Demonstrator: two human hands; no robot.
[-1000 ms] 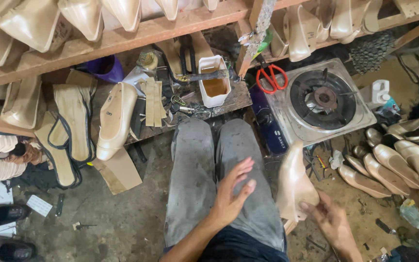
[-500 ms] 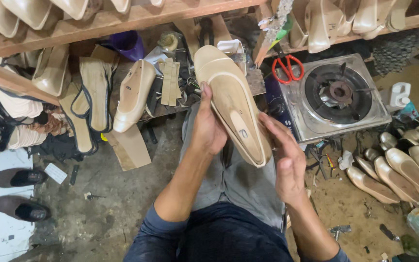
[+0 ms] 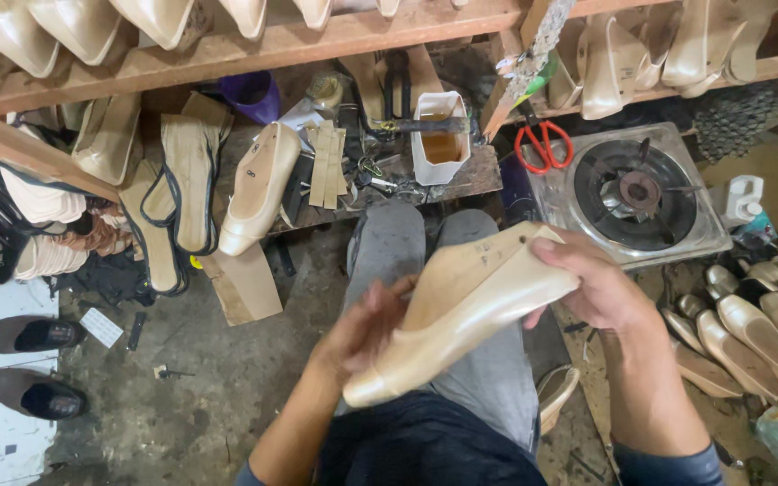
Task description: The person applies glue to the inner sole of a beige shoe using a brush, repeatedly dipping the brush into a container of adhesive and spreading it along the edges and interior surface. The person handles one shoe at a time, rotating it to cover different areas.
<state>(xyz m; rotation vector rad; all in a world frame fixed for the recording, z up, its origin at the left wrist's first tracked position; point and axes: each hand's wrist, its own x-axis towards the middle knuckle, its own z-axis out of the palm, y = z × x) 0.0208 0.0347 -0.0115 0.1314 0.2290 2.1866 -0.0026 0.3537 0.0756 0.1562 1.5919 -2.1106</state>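
Note:
A beige shoe (image 3: 461,315) lies across my lap, toe pointing to the lower left, heel end up at the right. My left hand (image 3: 362,328) supports it near the toe, fingers spread under its side. My right hand (image 3: 592,283) grips the heel end from above. Grey trousers (image 3: 389,252) show beneath it.
A single gas burner (image 3: 632,193) stands at the right with red scissors (image 3: 544,144) beside it. A white tub of brown glue (image 3: 441,139) sits on a low wooden bench (image 3: 470,175). Beige shoes fill the shelves above and the floor at right (image 3: 749,328). Two dark shoes (image 3: 24,360) lie at left.
The shoe has come down from upright in front of me to lie sideways over my lap. Both hands shifted along it, the left to the toe, the right to the heel.

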